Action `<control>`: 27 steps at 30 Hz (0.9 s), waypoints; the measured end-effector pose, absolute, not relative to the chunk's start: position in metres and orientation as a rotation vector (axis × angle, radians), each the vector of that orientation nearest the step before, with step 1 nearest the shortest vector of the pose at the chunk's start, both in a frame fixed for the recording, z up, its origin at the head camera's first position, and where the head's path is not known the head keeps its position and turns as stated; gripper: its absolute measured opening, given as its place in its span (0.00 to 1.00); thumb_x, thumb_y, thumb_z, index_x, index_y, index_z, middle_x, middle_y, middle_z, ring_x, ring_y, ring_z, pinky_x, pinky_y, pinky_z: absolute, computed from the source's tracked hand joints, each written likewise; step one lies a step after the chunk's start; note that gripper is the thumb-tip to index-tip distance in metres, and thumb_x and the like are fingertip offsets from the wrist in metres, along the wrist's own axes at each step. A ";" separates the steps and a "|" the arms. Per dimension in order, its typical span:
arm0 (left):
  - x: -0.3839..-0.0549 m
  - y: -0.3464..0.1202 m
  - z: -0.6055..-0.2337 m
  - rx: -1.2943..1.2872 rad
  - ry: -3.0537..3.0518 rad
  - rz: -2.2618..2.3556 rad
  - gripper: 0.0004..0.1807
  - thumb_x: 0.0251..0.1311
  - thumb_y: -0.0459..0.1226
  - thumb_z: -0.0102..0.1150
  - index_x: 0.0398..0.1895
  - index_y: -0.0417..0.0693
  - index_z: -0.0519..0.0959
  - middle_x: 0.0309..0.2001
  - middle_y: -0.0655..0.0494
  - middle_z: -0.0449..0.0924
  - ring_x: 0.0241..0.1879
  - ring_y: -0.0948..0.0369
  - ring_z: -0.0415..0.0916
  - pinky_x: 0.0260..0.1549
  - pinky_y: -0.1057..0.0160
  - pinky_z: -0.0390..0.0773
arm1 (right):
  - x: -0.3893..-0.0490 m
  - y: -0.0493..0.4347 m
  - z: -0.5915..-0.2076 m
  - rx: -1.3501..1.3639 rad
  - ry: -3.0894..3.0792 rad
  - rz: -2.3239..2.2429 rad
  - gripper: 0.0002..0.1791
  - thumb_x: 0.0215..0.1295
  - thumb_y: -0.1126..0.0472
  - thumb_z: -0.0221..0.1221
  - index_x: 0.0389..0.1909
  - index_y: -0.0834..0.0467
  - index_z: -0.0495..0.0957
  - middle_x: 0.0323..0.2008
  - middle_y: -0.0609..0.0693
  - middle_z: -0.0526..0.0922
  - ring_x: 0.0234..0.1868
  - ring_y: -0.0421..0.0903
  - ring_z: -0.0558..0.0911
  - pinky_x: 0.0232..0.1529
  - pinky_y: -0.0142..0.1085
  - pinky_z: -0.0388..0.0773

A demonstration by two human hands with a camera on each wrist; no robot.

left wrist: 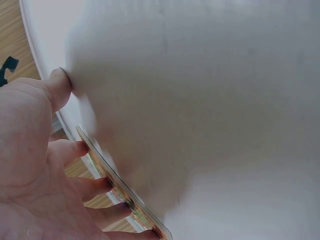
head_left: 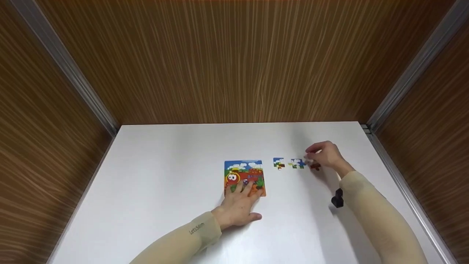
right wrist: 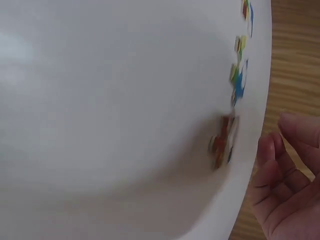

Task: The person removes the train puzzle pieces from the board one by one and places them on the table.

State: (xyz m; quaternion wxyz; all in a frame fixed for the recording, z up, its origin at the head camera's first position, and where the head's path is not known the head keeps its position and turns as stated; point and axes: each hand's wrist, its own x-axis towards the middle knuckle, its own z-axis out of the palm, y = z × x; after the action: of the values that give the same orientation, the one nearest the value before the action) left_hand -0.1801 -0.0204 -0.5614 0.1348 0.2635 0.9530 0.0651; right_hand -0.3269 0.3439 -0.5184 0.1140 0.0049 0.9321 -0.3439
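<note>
A square cartoon picture puzzle [head_left: 234, 167] lies flat on the white table. My left hand [head_left: 237, 207] rests on its lower part with fingers spread and thumb out to the side. In the left wrist view the fingertips [left wrist: 102, 185] touch the puzzle's face near its edge [left wrist: 120, 185]. To the right lie loose jigsaw pieces: a blue, white and green one [head_left: 278, 161], a similar one [head_left: 297, 163], and a reddish-brown one [right wrist: 220, 142]. My right hand [head_left: 327, 154] hovers by the reddish-brown piece, fingers loosely bent and apart from the thumb, nothing visible between them.
The white table [head_left: 165, 176] is enclosed by a brown wood-grain back panel [head_left: 234, 62] and side panels. Grey metal rails [head_left: 73, 66] run along the corners. A small black device [head_left: 337, 198] sits at the right wrist.
</note>
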 end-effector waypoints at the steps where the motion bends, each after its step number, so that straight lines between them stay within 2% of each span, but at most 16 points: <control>1: -0.180 -0.020 -0.561 0.764 2.762 0.190 0.47 0.74 0.70 0.60 0.91 0.71 0.60 0.93 0.48 0.54 0.90 0.36 0.54 0.79 0.21 0.65 | -0.326 0.339 -0.516 -0.009 2.731 -1.017 0.20 0.80 0.57 0.65 0.64 0.63 0.88 0.63 0.66 0.86 0.51 0.55 0.87 0.45 0.37 0.86; 5: -0.179 -0.020 -0.561 0.775 2.767 0.189 0.47 0.74 0.70 0.59 0.91 0.70 0.60 0.92 0.47 0.55 0.90 0.36 0.55 0.78 0.20 0.66 | -0.326 0.319 -0.510 -0.114 2.736 -1.012 0.19 0.79 0.58 0.66 0.63 0.63 0.88 0.60 0.65 0.88 0.46 0.52 0.88 0.40 0.37 0.87; 12: -0.180 -0.020 -0.560 0.775 2.766 0.184 0.46 0.75 0.70 0.58 0.91 0.69 0.61 0.93 0.47 0.55 0.90 0.36 0.55 0.78 0.20 0.66 | -0.328 0.275 -0.505 -0.297 2.742 -1.017 0.17 0.77 0.60 0.69 0.60 0.63 0.90 0.57 0.62 0.92 0.51 0.54 0.89 0.44 0.32 0.82; 18: -0.178 -0.018 -0.558 0.775 2.761 0.214 0.46 0.76 0.69 0.59 0.91 0.69 0.61 0.93 0.47 0.54 0.90 0.35 0.55 0.79 0.21 0.64 | -0.328 0.237 -0.508 -0.458 2.716 -1.013 0.16 0.73 0.61 0.72 0.56 0.65 0.91 0.52 0.62 0.94 0.43 0.49 0.91 0.39 0.30 0.83; 22: -0.178 -0.017 -0.559 0.768 2.750 0.225 0.45 0.76 0.69 0.58 0.91 0.68 0.62 0.93 0.47 0.53 0.91 0.35 0.52 0.80 0.20 0.63 | -0.327 0.213 -0.510 -0.541 2.688 -1.001 0.15 0.72 0.62 0.74 0.55 0.65 0.92 0.50 0.62 0.95 0.42 0.50 0.92 0.36 0.28 0.83; 27: -0.177 -0.017 -0.558 0.774 2.747 0.202 0.46 0.76 0.69 0.57 0.91 0.67 0.61 0.93 0.47 0.53 0.91 0.36 0.51 0.80 0.20 0.61 | -0.328 0.185 -0.515 -0.585 2.631 -0.962 0.14 0.72 0.60 0.74 0.54 0.62 0.93 0.47 0.58 0.95 0.45 0.49 0.89 0.44 0.35 0.85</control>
State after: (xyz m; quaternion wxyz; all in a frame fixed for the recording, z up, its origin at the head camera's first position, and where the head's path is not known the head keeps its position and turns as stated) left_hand -0.1770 -0.0169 -0.5583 0.1397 0.2678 0.9507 0.0698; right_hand -0.3280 0.1849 -0.5148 0.1396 -0.2025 0.9103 -0.3329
